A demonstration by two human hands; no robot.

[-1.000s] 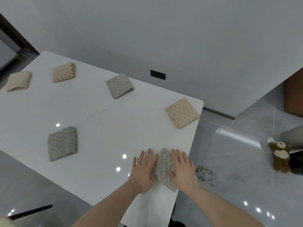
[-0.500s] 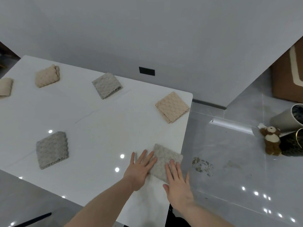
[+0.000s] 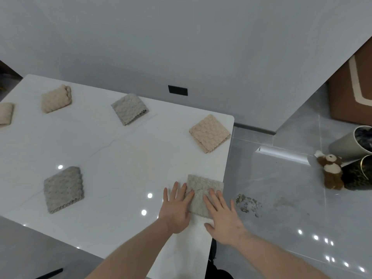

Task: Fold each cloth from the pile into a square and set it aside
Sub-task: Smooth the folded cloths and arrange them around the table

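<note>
Under the fingers of the left hand (image 3: 175,210) and right hand (image 3: 222,215) lies a grey cloth (image 3: 204,193) — soft, fuzzy, matt. The white table (image 3: 120,168) beneath it is smooth and glossy, mirroring ceiling lights as bright spots just left of the left hand. Well left of that hand a second grey cloth (image 3: 63,189) shows a bumpy, quilted weave; ahead of the right hand, a beige cloth (image 3: 209,133) has the same bubbled texture. Right of the right hand, the polished floor tiles (image 3: 291,198) gleam — a furry plush toy (image 3: 331,171) stands there.
</note>
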